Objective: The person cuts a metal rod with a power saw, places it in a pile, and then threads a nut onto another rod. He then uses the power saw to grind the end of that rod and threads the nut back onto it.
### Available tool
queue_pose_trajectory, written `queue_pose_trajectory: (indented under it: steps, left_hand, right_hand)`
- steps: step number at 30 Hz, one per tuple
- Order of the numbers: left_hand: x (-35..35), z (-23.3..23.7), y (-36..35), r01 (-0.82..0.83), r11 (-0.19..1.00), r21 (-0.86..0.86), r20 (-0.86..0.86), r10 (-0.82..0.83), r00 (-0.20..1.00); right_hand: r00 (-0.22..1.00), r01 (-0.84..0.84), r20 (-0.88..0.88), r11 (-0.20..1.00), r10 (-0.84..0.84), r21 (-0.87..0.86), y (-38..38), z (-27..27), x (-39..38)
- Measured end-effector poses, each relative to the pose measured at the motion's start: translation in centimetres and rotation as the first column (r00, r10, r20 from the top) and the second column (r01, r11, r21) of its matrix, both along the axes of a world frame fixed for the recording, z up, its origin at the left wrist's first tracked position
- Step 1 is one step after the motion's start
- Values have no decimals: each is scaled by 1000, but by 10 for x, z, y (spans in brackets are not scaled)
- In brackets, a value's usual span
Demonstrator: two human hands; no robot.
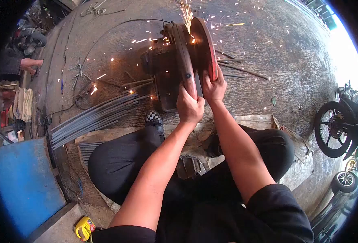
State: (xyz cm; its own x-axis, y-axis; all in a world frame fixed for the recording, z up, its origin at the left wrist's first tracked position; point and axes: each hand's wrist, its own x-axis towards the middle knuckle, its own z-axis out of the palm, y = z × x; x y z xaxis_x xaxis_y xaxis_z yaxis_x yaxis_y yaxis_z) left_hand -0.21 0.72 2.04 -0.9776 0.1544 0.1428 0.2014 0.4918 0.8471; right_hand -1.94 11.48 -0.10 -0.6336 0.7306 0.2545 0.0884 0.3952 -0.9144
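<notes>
A cut-off machine [162, 58] with a dark motor body stands on the floor in front of me and throws sparks [187, 14] from its top. My left hand [190, 106] is wrapped round the lower end of its curved brown metal bar [183, 52]. Just to the right, my right hand [215, 87] grips the lower end of the red-edged curved guard [207, 48], thumb on one side and fingers on the other. The spot being cut or ground lies hidden behind the guard and bar. A cable [106, 32] runs away from the machine.
Grey metal rods [96, 117] lie stacked at the left, with several loose rods [244, 69] on the right. A blue panel [27, 182] and a yellow container [84, 228] are lower left. A motorcycle wheel [334, 128] stands at right. Another person's foot [31, 64] shows far left.
</notes>
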Motion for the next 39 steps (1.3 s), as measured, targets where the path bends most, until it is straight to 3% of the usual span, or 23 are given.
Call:
queue_pose_trajectory:
  steps: [4,9,16,23,26,28,32,34,39]
  left_hand:
    - [-1,-3,1,-6,1000,31,-58,8,998]
    - [0,-10,0,-6,1000,-1,-10,6,1000]
    - [0,-7,0,13,999,49,-85,-9,996]
    - [1,-11,0,-20,1000,-22,-2,20,1000]
    - [2,-10,1,-21,997,-71,-25,20,1000]
    - [1,-10,2,-53,997,-63,-196,40,980]
    - [2,-15,0,-23,998,-56,-143,15,990]
    - [1,-15,0,-23,994,-103,-18,22,1000]
    - [2,-14,-1,-18,998,-68,-22,17,1000]
  right_hand:
    - [996,46,81,999,-46,-1,-4,-2,0]
    - [994,56,84,993,-65,103,1,-19,1]
    - [982,80,170,996,-86,47,-4,-7,2]
    - [982,91,156,992,-103,85,-4,-14,2]
    - [983,98,149,991,-110,86,-3,-14,2]
    - [981,93,167,994,-103,64,-3,-14,2]
    - [980,80,179,995,-89,57,-3,-13,3]
    - [975,76,202,995,-87,61,-3,-11,3]
    - [984,90,147,994,-99,68,-5,-12,4]
